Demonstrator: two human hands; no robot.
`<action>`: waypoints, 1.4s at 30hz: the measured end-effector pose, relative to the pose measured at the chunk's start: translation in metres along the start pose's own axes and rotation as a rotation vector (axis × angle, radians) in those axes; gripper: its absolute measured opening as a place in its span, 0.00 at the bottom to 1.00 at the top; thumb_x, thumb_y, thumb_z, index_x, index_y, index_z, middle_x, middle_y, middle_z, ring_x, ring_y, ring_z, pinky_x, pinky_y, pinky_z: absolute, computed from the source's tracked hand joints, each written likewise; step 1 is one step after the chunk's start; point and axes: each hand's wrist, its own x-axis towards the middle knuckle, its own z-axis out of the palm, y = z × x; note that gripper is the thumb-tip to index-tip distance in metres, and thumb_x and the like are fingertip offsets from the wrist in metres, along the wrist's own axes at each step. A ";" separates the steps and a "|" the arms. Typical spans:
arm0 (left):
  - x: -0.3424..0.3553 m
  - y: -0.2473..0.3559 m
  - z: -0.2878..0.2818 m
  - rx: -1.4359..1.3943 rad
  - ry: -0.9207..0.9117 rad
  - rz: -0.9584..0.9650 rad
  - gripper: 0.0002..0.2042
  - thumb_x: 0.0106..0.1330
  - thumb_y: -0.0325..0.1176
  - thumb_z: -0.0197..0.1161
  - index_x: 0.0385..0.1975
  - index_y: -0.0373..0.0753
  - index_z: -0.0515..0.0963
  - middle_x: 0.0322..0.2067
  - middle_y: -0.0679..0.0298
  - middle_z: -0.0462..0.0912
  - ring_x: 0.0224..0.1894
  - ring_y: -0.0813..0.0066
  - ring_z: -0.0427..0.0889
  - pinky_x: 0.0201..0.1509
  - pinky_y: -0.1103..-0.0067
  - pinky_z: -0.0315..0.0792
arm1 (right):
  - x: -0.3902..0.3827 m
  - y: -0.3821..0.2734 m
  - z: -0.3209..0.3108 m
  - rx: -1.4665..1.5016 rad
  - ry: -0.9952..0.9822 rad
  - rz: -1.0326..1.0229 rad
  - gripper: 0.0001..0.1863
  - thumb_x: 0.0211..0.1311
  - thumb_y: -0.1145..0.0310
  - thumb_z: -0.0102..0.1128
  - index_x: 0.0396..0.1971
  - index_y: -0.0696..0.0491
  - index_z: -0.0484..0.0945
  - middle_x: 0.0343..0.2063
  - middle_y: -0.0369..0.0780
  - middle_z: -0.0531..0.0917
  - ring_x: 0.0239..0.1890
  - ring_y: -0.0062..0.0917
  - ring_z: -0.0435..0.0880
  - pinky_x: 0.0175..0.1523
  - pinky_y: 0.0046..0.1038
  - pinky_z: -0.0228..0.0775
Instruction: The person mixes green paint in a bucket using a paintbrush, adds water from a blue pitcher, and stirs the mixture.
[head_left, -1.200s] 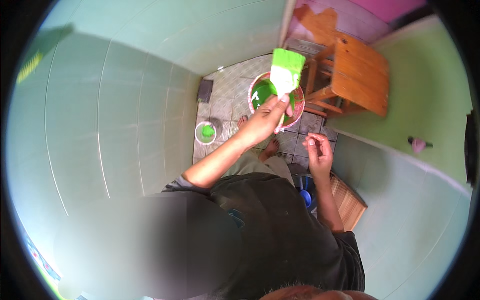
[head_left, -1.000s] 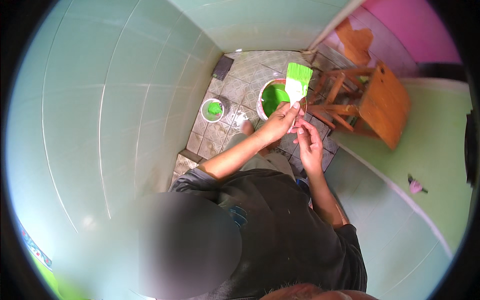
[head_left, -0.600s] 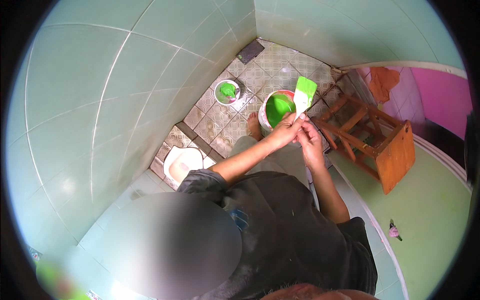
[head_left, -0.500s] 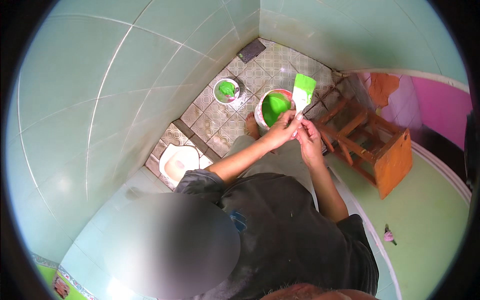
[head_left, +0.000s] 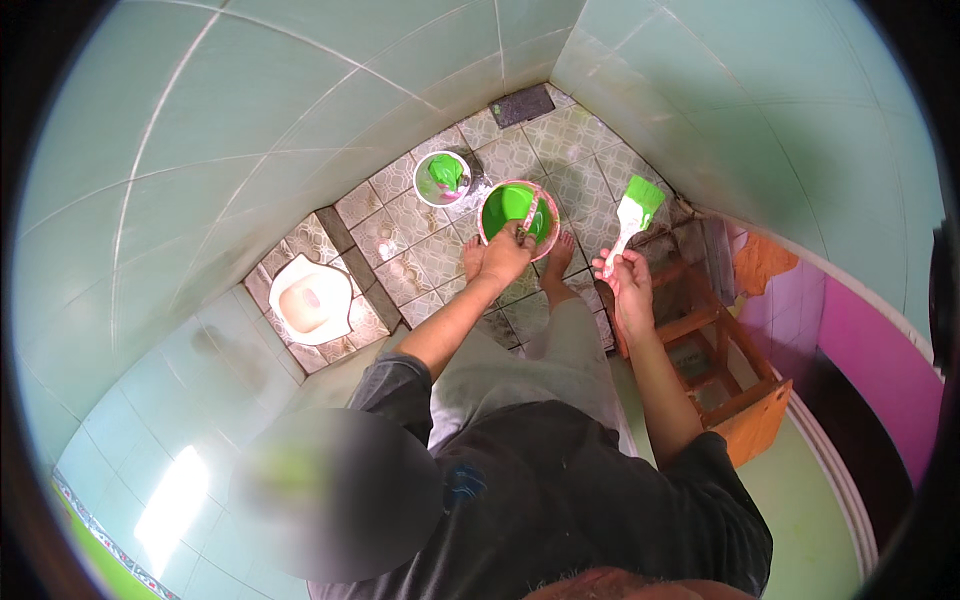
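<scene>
By the right hand [head_left: 628,284], the green-loaded flat paintbrush [head_left: 637,208] is now clamped, having been passed across; the left hand [head_left: 508,254], thereby freed, is now closed on the bail [head_left: 532,211] of the green-paint bucket [head_left: 486,207], between bare feet [head_left: 560,256].

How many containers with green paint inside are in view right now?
2: the larger pink-rimmed bucket at the left hand, and the smaller white tub on the floor to its left. Others may be hidden behind the body.
</scene>
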 end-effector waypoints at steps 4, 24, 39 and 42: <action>0.048 -0.047 0.036 -0.133 0.128 -0.001 0.16 0.62 0.37 0.59 0.47 0.36 0.76 0.35 0.47 0.83 0.40 0.52 0.84 0.47 0.66 0.75 | 0.029 0.025 -0.028 -0.034 -0.003 0.039 0.08 0.71 0.73 0.46 0.47 0.56 0.64 0.43 0.44 0.79 0.39 0.26 0.81 0.43 0.28 0.74; 0.192 -0.125 0.116 -0.443 0.070 -0.066 0.11 0.65 0.29 0.56 0.44 0.29 0.73 0.29 0.57 0.83 0.27 0.73 0.84 0.33 0.78 0.77 | 0.240 0.103 -0.050 -0.771 0.090 -0.218 0.15 0.67 0.61 0.54 0.42 0.57 0.68 0.31 0.40 0.76 0.33 0.24 0.73 0.40 0.28 0.67; 0.281 -0.203 0.164 -0.456 0.054 0.202 0.11 0.62 0.29 0.58 0.39 0.29 0.71 0.24 0.56 0.81 0.26 0.72 0.84 0.31 0.77 0.78 | 0.455 0.134 0.000 -0.908 -0.021 -0.699 0.20 0.64 0.53 0.59 0.39 0.58 0.74 0.30 0.43 0.80 0.34 0.26 0.77 0.42 0.30 0.69; 0.277 -0.188 0.146 -0.561 -0.046 0.164 0.11 0.65 0.28 0.58 0.43 0.31 0.68 0.30 0.59 0.80 0.26 0.76 0.82 0.28 0.80 0.75 | 0.469 0.113 0.024 -0.903 -0.078 -0.784 0.22 0.63 0.52 0.60 0.38 0.58 0.75 0.30 0.43 0.81 0.33 0.27 0.79 0.42 0.30 0.70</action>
